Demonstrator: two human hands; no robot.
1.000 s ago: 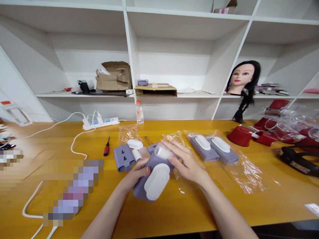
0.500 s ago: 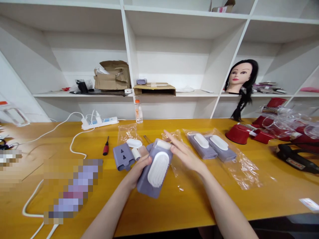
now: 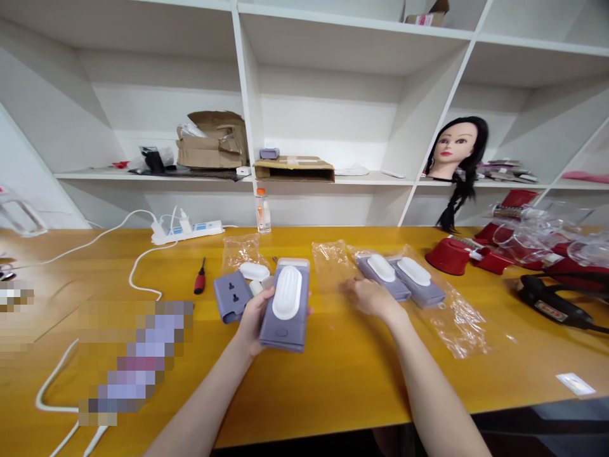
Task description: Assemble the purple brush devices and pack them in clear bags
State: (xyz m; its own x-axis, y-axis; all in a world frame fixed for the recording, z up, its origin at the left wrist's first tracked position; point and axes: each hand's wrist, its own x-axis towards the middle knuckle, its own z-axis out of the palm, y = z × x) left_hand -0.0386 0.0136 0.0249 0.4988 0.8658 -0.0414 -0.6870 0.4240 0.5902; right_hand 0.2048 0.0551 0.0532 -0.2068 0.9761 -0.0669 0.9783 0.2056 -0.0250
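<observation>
My left hand [image 3: 254, 317] is wrapped round a purple-grey box-shaped device [image 3: 284, 330] with a white ribbed oval piece [image 3: 288, 292] on its face. It is held upright above the table, its front toward me. My right hand [image 3: 371, 298] is low over the table beside a clear plastic bag [image 3: 329, 263]; its fingertips are blurred, so I cannot tell whether they grip the bag. Two similar devices [image 3: 380, 276] lie in plastic just right of that hand. Left of the held device are a purple-grey housing [image 3: 232, 297] with two keyhole slots and a loose white oval piece [image 3: 254, 271].
A red-handled screwdriver [image 3: 200, 281] and a white power strip [image 3: 188, 231] with cables lie to the left. A clear bottle [image 3: 263, 212] stands at the back. Red and clear plastic parts [image 3: 447, 256] and a black tool [image 3: 547, 304] are on the right. Shelving with a mannequin head [image 3: 451, 149] rises behind.
My right hand has left the top of the held device and moved right and down toward the plastic bag. The device in my left hand has turned more upright.
</observation>
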